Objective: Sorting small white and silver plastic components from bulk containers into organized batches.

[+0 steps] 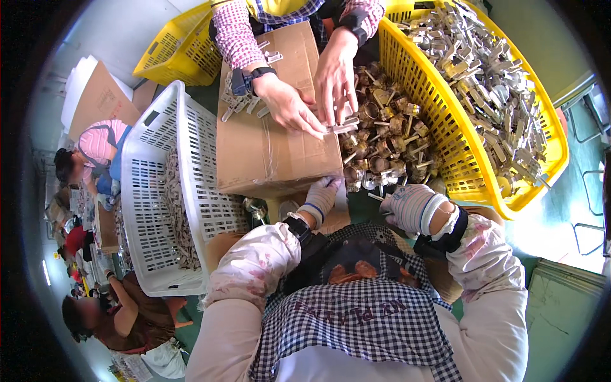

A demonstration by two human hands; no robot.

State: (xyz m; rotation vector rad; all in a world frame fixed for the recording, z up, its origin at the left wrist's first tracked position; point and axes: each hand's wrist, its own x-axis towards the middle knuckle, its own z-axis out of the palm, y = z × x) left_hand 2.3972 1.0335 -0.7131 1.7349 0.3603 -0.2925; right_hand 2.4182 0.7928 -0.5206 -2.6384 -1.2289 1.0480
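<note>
My left hand (320,200), in a white striped glove, rests against the near edge of a cardboard box (280,149) with its fingers bent together. Whatever lies in those fingers is hidden. My right hand (414,209), gloved alike, is at the near side of a heap of brass-coloured metal pieces (388,145) with round cups and thin stems. Its fingers are curled inward, and a small pale metal end (375,197) shows beside the fingertips. Across the box, another person's bare hands (293,105) handle a small silvery metal piece (344,127) on its right edge.
A yellow basket (439,102) piled with silvery metal parts (490,89) stands to the right. At left is a white basket (210,172) holding more parts, with a yellow basket (181,51) behind. Loose metal pieces (237,99) lie on the box. Other people (102,146) sit further left.
</note>
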